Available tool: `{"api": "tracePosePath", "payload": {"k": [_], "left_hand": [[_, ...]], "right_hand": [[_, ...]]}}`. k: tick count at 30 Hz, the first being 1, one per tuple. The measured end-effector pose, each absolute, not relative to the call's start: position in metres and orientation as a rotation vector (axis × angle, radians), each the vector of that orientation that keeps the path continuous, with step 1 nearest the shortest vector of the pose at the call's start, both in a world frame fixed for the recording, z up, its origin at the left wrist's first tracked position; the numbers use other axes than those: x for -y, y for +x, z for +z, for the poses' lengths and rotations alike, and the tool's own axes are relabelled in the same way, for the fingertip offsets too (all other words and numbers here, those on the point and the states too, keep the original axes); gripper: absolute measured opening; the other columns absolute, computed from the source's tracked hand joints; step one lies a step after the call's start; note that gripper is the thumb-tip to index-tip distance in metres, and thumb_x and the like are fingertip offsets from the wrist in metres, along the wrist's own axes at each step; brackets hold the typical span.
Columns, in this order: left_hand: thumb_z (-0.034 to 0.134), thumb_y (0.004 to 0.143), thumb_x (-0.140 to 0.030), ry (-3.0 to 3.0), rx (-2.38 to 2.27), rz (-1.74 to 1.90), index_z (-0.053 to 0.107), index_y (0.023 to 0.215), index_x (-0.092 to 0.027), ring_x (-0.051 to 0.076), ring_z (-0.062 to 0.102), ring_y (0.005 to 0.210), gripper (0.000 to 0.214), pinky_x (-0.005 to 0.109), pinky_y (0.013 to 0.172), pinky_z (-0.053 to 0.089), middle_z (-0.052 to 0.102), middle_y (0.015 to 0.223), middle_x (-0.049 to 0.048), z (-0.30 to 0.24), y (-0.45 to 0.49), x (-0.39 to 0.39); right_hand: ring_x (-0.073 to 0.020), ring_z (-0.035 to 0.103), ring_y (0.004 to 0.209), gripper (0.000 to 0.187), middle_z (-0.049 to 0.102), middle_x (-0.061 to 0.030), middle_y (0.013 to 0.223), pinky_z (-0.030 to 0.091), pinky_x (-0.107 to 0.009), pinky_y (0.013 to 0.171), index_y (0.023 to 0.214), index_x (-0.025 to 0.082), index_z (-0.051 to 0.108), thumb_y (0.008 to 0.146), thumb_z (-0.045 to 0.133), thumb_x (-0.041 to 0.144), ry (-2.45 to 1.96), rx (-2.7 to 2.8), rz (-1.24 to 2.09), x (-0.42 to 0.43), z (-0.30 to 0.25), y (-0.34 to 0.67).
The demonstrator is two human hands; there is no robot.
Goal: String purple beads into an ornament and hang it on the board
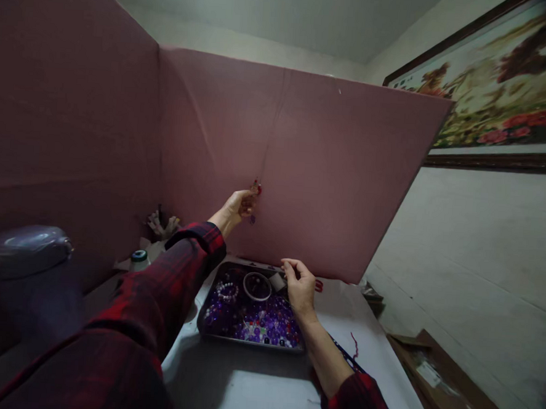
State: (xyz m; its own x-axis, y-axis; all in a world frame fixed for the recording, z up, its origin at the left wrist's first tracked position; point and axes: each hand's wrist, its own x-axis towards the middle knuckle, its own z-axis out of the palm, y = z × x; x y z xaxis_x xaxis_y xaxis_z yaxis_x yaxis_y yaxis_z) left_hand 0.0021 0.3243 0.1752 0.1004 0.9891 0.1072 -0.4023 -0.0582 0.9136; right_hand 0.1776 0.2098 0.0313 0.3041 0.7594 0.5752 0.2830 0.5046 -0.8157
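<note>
My left hand [239,206] reaches forward to the pink panel, its fingers closed round a small red and gold beaded ornament [257,187]. A thin cord [268,139] runs up the panel from this ornament, and a dark purple bead [252,219] dangles just below the hand. Over the right edge of a dark tray [250,344] is my right hand [301,289], thumb and forefinger pinched together; whatever lies between them is too small to make out. The tray holds many purple beads [266,321], a pale bead bracelet [227,292], a white ring [245,283] and a small whitish square [277,282].
Pink panels [349,172] stand behind and to the left of the white table [270,395]. Red handles [318,285] and a red thread [354,345] lie right of the tray. At left are a small capped jar [139,258] and a plastic-covered object [24,251].
</note>
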Motion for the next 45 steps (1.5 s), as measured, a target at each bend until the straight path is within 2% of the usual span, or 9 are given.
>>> {"api": "tracePosePath", "payload": {"k": [6, 11, 15, 22, 25, 35, 45], "left_hand": [[0.057, 0.071, -0.018, 0.989, -0.747, 1.313, 0.059, 0.066, -0.010, 0.005, 0.039, 0.034, 0.010, 0.017, 0.032, 0.017, 0.052, 0.046, 0.0016, 0.178, 0.001, -0.321], [0.055, 0.075, -0.013, 0.995, -0.696, 1.292, 0.060, 0.070, -0.010, 0.006, 0.043, 0.037, 0.008, 0.016, 0.034, 0.023, 0.054, 0.050, 0.0028, 0.172, 0.001, -0.325], [0.055, 0.077, -0.013, 1.032, -0.684, 1.295, 0.060, 0.071, -0.008, 0.006, 0.042, 0.037, 0.009, 0.016, 0.033, 0.021, 0.052, 0.051, 0.0025, 0.167, 0.002, -0.326], [0.064, 0.068, -0.007, 1.148, -0.731, 1.362, 0.057, 0.064, -0.009, 0.005, 0.045, 0.036, 0.008, 0.017, 0.035, 0.026, 0.053, 0.050, 0.0010, 0.168, 0.009, -0.321], [0.063, 0.066, -0.006, 1.193, -0.771, 1.381, 0.059, 0.064, -0.008, 0.006, 0.046, 0.036, 0.005, 0.017, 0.036, 0.027, 0.054, 0.049, 0.0013, 0.169, 0.011, -0.318], [0.060, 0.067, -0.012, 1.289, -0.887, 1.463, 0.058, 0.059, -0.010, 0.004, 0.038, 0.032, 0.009, 0.019, 0.033, 0.018, 0.051, 0.044, -0.0006, 0.170, 0.015, -0.319], [0.060, 0.068, -0.016, 1.301, -0.909, 1.494, 0.053, 0.054, -0.012, 0.003, 0.035, 0.032, 0.016, 0.019, 0.033, 0.017, 0.048, 0.043, -0.0022, 0.169, 0.013, -0.316]], "right_hand": [[-0.0184, 0.060, 0.071, 0.029, 0.067, -0.0061, 0.074, 0.044, -0.029, 0.068, 0.084, 0.014, 0.066, 0.080, 0.053, 0.039, -1.059, 1.270, 0.410, -0.213, 0.029, 0.179], [-0.0182, 0.060, 0.070, 0.028, 0.067, -0.0056, 0.074, 0.045, -0.029, 0.068, 0.083, 0.014, 0.067, 0.079, 0.054, 0.039, -1.053, 1.261, 0.412, -0.212, 0.031, 0.179], [-0.0183, 0.060, 0.070, 0.028, 0.067, -0.0058, 0.073, 0.045, -0.029, 0.068, 0.082, 0.014, 0.067, 0.078, 0.054, 0.039, -1.048, 1.257, 0.416, -0.212, 0.032, 0.179], [-0.0179, 0.060, 0.068, 0.028, 0.067, -0.0057, 0.072, 0.045, -0.029, 0.067, 0.082, 0.014, 0.067, 0.079, 0.054, 0.039, -1.052, 1.264, 0.406, -0.215, 0.029, 0.179], [-0.0180, 0.060, 0.069, 0.028, 0.067, -0.0060, 0.074, 0.044, -0.028, 0.067, 0.083, 0.014, 0.067, 0.079, 0.054, 0.039, -1.051, 1.265, 0.422, -0.215, 0.028, 0.179], [-0.0180, 0.059, 0.069, 0.029, 0.066, -0.0058, 0.073, 0.043, -0.028, 0.068, 0.083, 0.013, 0.066, 0.078, 0.054, 0.039, -1.061, 1.263, 0.445, -0.214, 0.028, 0.179], [-0.0177, 0.058, 0.068, 0.029, 0.066, -0.0052, 0.072, 0.043, -0.028, 0.067, 0.080, 0.014, 0.066, 0.078, 0.054, 0.041, -1.066, 1.261, 0.440, -0.212, 0.030, 0.178]]}}
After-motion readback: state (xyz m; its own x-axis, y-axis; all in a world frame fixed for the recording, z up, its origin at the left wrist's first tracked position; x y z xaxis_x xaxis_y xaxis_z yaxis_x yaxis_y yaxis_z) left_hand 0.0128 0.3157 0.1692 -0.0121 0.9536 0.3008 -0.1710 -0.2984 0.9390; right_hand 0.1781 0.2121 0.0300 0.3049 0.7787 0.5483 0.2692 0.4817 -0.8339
